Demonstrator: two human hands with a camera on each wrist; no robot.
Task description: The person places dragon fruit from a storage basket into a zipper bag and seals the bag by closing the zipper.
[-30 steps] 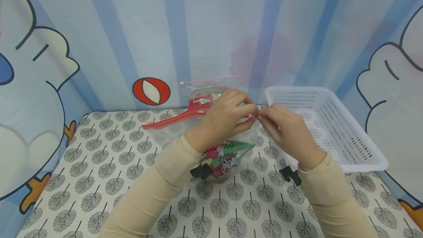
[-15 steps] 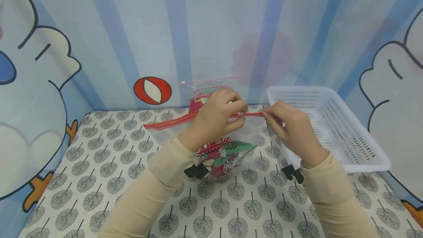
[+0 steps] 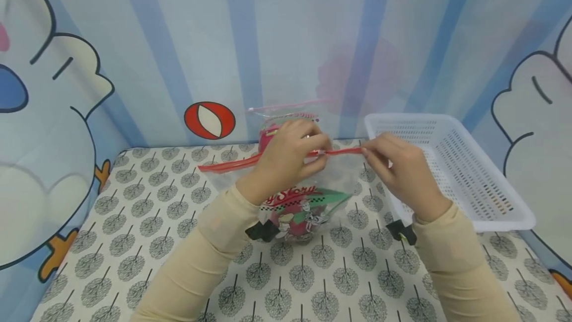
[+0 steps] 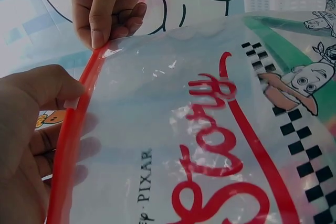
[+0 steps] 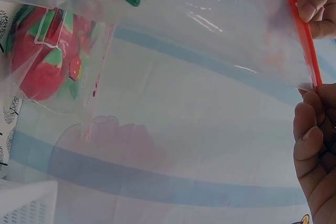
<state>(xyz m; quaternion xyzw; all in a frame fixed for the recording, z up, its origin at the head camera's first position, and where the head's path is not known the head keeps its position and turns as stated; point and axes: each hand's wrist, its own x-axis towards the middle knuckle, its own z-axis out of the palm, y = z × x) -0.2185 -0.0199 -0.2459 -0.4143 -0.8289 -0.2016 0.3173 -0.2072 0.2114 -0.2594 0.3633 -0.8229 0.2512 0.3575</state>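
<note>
A clear zip bag (image 3: 339, 173) with a red zip strip (image 3: 232, 164) and printed lettering hangs upright between my hands, something red and green in its lower part. My left hand (image 3: 290, 155) pinches the strip near its slider, thumb on the near side and fingers behind, as the left wrist view shows. At the strip's right end, my right hand (image 3: 402, 168) pinches the corner between thumb and fingers. The strip's left part stands slightly parted; between my hands it is a single thin line. Behind my left hand stands another clear bag (image 5: 47, 56) with red and green contents.
A white perforated plastic basket (image 3: 527, 220) stands to the right of my right hand. A cloth printed with trees (image 3: 304, 277) covers the table. Behind it hangs a striped cartoon backdrop (image 3: 286, 39).
My left hand has slid leftward along the red strip, away from my right hand. A longer stretch of strip now shows between them. My right hand keeps hold of the corner.
</note>
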